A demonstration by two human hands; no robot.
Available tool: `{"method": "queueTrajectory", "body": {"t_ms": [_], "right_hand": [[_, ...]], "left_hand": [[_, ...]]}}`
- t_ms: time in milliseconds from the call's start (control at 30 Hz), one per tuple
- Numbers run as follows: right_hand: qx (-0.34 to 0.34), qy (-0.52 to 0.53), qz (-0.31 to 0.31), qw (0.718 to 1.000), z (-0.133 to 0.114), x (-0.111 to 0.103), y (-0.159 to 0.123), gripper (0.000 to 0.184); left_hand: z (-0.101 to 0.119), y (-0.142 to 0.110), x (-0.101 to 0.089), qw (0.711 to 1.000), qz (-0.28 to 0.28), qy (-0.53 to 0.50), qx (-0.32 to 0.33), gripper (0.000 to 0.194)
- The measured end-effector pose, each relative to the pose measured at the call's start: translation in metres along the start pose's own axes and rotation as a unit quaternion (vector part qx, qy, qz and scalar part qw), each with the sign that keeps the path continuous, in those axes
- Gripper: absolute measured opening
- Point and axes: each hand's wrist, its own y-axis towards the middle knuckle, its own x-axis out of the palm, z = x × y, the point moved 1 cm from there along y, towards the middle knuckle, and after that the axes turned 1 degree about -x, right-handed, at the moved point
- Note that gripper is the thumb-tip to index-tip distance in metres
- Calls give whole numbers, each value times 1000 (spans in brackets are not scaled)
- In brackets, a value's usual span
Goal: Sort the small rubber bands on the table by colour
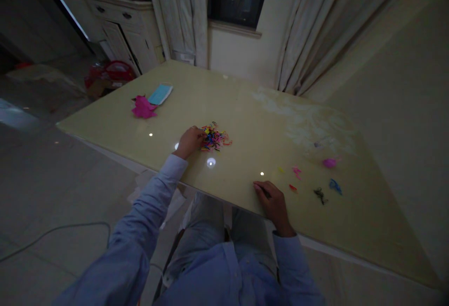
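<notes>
A loose pile of small multicoloured rubber bands (216, 138) lies near the middle of the table. My left hand (191, 141) reaches the pile's left side, its fingers pinched together among the bands; what is between the fingertips is too small to make out. Close to the table's front edge rests my right hand (271, 198), fingers curled in and thumb against the forefinger, hiding anything inside. To its right are small sorted clusters: pink bands (296, 171), red bands (293, 188), black bands (320, 195), blue bands (335, 186), a faint yellow bit (280, 169) and a purple clump (329, 162).
On the table's left part, a crumpled magenta piece (143, 107) lies beside a blue face mask (160, 94). The glossy tabletop (217, 95) reflects ceiling lights. Beyond stand a white cabinet (128, 30) and curtains (182, 16); a cable (70, 226) runs across the floor.
</notes>
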Motion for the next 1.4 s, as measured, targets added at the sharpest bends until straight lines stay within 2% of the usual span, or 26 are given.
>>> {"method": "queueTrajectory", "body": {"t_ms": [333, 600, 700, 767, 800, 867, 967, 1033, 1100, 1167, 1233, 1400], "right_hand": [[1, 3, 0, 1000, -1, -1, -1, 24], [8, 2, 0, 1000, -3, -1, 0, 26], [9, 4, 2, 1000, -3, -1, 0, 27], [9, 5, 3, 1000, -3, -1, 0, 27], [9, 6, 3, 1000, -3, -1, 0, 26], [11, 8, 4, 1000, -2, 0, 0, 25], [12, 14, 8, 1000, -2, 1, -1, 24], [14, 16, 9, 1000, -3, 1, -1, 23], [17, 17, 6, 1000, -5, 1, -1, 24], [19, 18, 3, 1000, -6, 1, -1, 24], [18, 19, 3, 1000, -7, 1, -1, 24], [12, 13, 1, 1000, -8, 2, -1, 25]], "left_hand": [[2, 0, 4, 1000, -3, -10, -6, 27], [9, -1, -11, 996, 76, -43, -32, 23], [18, -4, -18, 986, 102, -122, -48, 18], [28, -12, -21, 960, 97, -252, -71, 19], [35, -18, -22, 935, 81, -335, -85, 21], [55, -34, -24, 854, 19, -509, -107, 28], [91, -64, -27, 730, -53, -671, -118, 37], [116, -82, -28, 662, -92, -733, -123, 37], [138, -97, -28, 619, -122, -765, -130, 34], [156, -106, -26, 596, -145, -779, -130, 32], [169, -110, -23, 589, -161, -782, -129, 30], [187, -109, -10, 607, -180, -763, -134, 29]]}}
